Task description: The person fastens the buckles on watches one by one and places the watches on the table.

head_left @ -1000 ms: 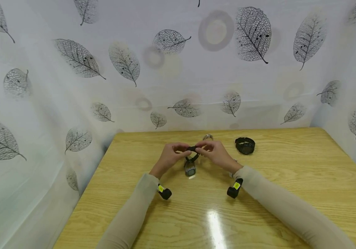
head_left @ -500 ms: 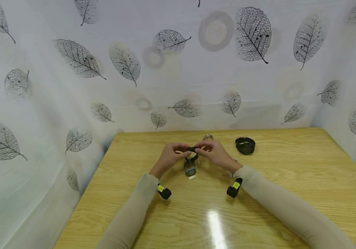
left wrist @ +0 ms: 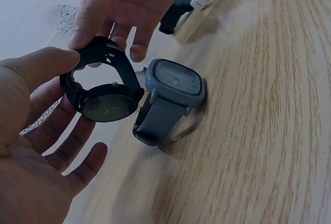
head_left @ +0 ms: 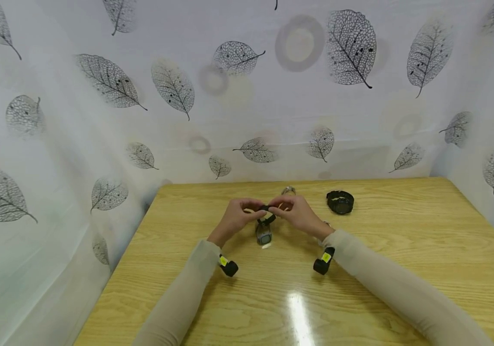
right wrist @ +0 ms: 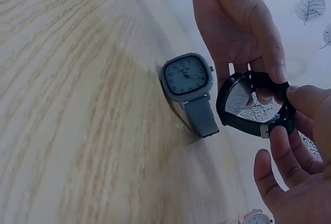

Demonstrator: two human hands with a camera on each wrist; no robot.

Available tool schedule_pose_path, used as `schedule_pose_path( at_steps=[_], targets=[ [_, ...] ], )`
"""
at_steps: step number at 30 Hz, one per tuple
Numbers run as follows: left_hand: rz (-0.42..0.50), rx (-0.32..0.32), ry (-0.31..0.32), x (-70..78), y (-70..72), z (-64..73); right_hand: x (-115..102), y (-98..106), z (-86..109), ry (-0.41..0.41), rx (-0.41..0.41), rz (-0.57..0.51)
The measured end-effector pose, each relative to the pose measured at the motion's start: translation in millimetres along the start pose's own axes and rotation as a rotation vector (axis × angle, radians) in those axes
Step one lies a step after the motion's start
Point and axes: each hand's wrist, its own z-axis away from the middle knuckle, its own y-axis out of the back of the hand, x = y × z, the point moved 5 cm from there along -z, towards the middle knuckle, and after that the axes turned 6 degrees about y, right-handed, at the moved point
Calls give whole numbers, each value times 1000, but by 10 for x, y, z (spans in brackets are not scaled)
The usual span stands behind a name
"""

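Note:
A black wristwatch [head_left: 266, 221] with a round dial is held up between both hands, its strap bent into a loop. My left hand [head_left: 235, 218] pinches one side of the strap between thumb and fingers. From the other side, my right hand [head_left: 299, 214] pinches the strap as well, the two thumbs close together. In the left wrist view the dial [left wrist: 109, 107] hangs at the bottom of the loop. A grey square-faced watch [right wrist: 186, 76] stands on the table right beside it, its strap fastened in a loop.
Farther right on the wooden table [head_left: 402, 230] lies another black watch [head_left: 340, 202]. A metallic watch [head_left: 288, 191] stands near the back edge, behind my right hand. Another watch [head_left: 326, 223] is mostly hidden by my right wrist. A leaf-print curtain [head_left: 272, 110] hangs behind the table.
My right hand has shifted slightly left, toward the left hand, and the strap between the fingers has moved a little with it. The left hand and the other watches have stayed in place.

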Motion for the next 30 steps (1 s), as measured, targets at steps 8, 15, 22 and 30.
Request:
schedule_pose_path(
  at_steps=[8, 15, 22, 30],
  targets=[
    [9, 2, 6, 62, -17, 19, -24, -1, 14, -2, 22, 6],
    [23, 36, -11, 8, 7, -4, -63, 29, 25, 12, 44, -51],
    [43, -5, -37, 1, -19, -8, -39, 14, 11, 8, 26, -34],
    [46, -12, -27, -8, -21, -11, -74, -13, 5, 22, -13, -3]
  ],
)
